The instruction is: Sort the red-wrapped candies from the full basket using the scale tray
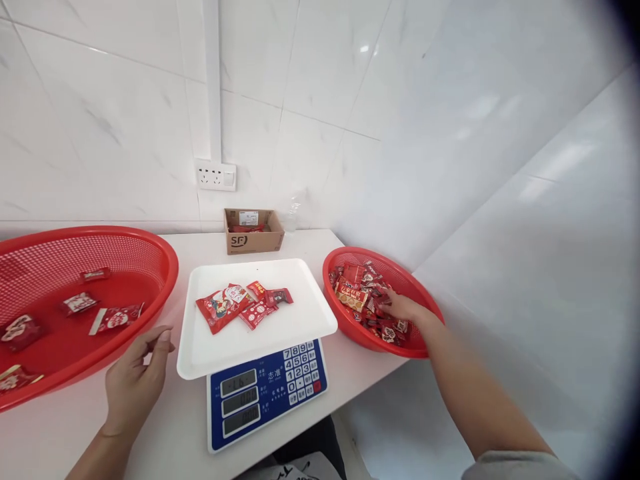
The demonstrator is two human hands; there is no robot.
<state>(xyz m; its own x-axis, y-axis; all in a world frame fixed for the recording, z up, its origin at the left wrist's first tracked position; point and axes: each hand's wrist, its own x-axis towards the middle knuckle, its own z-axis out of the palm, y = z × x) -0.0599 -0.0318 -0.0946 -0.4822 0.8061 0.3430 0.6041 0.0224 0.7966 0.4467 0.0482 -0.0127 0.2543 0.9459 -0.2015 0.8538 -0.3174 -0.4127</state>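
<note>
My right hand [404, 309] reaches into the right red basket [425, 307], fingers stretched out and touching small red snack packets [370, 277]; its fingertips are partly lost among them. My left hand [137, 373] hovers by the left red basket's rim, fingers curled in toward the thumb, with nothing visible in them. Between the baskets stands a blue scale [270, 393] topped by a white tray [295, 337]. On that tray lie several red packets, including a larger one [223, 307] on the left.
The large left red basket [167, 267] holds several scattered packets [117, 319]. Behind the tray stands an open cardboard box [257, 241] with red packets inside, beside a clear plastic bag [295, 208]. Tiled walls border the white table [193, 247] at the back and right.
</note>
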